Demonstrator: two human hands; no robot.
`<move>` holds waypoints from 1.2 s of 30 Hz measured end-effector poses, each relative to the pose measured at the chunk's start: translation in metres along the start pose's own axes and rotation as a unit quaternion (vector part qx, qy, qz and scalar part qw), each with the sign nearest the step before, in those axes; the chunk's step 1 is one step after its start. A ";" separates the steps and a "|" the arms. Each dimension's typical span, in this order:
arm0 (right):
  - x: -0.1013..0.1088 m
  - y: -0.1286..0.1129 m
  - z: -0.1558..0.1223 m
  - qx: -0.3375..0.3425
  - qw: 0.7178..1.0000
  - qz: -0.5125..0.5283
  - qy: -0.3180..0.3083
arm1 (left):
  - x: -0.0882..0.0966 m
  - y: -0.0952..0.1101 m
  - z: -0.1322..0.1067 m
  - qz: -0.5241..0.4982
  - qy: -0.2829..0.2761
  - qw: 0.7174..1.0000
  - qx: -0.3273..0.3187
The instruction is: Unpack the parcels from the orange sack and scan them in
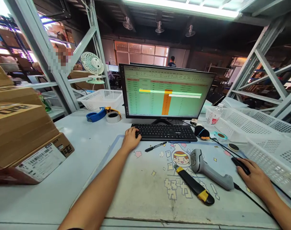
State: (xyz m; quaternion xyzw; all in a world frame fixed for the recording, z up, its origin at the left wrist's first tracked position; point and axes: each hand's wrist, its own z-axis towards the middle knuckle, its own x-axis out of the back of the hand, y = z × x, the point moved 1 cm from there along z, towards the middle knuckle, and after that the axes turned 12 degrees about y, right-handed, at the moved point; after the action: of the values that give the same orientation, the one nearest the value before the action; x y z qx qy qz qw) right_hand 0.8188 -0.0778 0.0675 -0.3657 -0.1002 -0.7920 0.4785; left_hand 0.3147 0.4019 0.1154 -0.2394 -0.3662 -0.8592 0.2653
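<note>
My left hand (131,139) rests on the left end of a black keyboard (165,132), fingers lying bent over the keys and gripping nothing. At the right, my right hand (255,175) is wrapped over a black computer mouse (241,165) on the desk mat. Between my hands lie a grey barcode scanner (213,174) with a cable and a black and yellow utility knife (194,186). A black marker pen (156,146) sits just below the keyboard. Behind the keyboard stands a monitor (147,108) showing a spreadsheet with an orange column.
Taped cardboard boxes (23,127) are stacked at the left. A blue tape dispenser (96,115) and a tape roll (113,117) lie left of the monitor, before a white basket (101,99). More white baskets (272,153) and a plastic bottle (214,115) line the right side.
</note>
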 end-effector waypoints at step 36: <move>0.011 -0.019 0.002 -0.019 1.000 0.002 -0.008 | -0.001 -0.001 0.003 -0.019 0.006 1.000 -0.002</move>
State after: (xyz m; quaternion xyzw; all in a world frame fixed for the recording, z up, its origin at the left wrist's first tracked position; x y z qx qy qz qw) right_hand 0.8009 -0.0749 0.0800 -0.3817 -0.0880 -0.7897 0.4723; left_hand 0.3157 0.4050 0.1165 -0.2284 -0.3670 -0.8662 0.2506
